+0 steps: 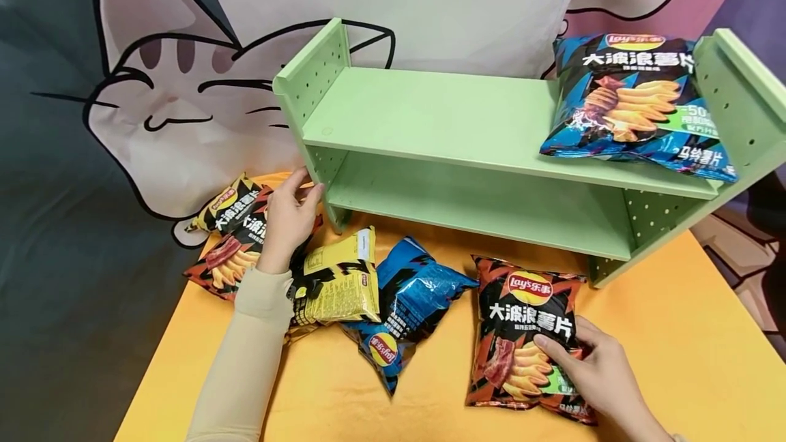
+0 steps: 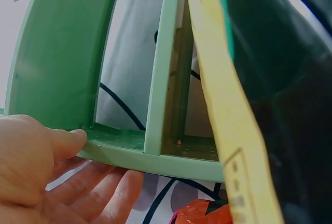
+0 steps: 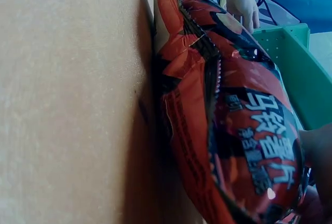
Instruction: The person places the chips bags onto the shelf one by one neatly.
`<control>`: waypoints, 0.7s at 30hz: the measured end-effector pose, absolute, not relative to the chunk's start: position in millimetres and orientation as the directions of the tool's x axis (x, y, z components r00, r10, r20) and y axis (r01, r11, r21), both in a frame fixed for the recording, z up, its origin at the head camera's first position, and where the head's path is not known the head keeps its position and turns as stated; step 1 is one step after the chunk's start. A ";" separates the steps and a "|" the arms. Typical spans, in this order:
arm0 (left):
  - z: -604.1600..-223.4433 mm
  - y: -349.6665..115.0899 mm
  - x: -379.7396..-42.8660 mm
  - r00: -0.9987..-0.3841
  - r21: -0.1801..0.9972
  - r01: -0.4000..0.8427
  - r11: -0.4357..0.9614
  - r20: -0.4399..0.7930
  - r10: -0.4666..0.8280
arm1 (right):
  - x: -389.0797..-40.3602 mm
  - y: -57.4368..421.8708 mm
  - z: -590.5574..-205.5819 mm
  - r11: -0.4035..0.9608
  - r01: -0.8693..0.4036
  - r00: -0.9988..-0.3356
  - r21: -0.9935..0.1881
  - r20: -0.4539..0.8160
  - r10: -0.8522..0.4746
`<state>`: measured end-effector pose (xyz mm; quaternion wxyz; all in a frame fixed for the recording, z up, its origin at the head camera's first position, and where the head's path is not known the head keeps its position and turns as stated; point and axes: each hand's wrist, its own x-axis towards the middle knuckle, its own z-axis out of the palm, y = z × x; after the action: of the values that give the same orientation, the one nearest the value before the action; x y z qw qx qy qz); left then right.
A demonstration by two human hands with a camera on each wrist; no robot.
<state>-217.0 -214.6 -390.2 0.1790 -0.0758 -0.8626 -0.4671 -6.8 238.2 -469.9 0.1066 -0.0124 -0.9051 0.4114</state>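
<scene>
A light green two-tier shelf [image 1: 430,111] stands at the back of an orange table. My left hand [image 1: 290,217] holds the edge of its left side panel; in the left wrist view the thumb [image 2: 70,143] lies on the inner side and the fingers on the outer. My right hand [image 1: 598,374] grips the right edge of a red and black chip bag [image 1: 516,326], thumb over the front. This bag lies face up before the shelf; the right wrist view shows its crimped end [image 3: 212,89]. Fingers behind the bag are hidden.
A blue chip bag [image 1: 632,104] leans on the upper tier's right end. Left of my right hand lie another blue bag [image 1: 411,299] and a yellow bag [image 1: 340,282]. A red-black bag [image 1: 230,268] and a yellow-black bag [image 1: 230,203] lie at the table's left edge.
</scene>
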 end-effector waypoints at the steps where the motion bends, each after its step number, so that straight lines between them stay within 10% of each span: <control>1: -390.7 -214.7 -216.8 -0.924 0.777 0.298 0.554 0.380 -0.036 | -6.1 237.8 -469.7 0.651 -0.088 -0.972 -0.754 0.207 0.108; 21: -390.6 -215.1 -214.9 -0.912 0.759 0.320 0.567 0.410 -0.034 | -10.7 229.2 -433.4 0.536 -0.546 -0.775 -0.644 0.631 -0.031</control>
<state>-214.9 -215.1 -390.6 0.1934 -0.0828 -0.8638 -0.4579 -10.7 229.2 -433.4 0.2864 0.1742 -0.8283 0.4490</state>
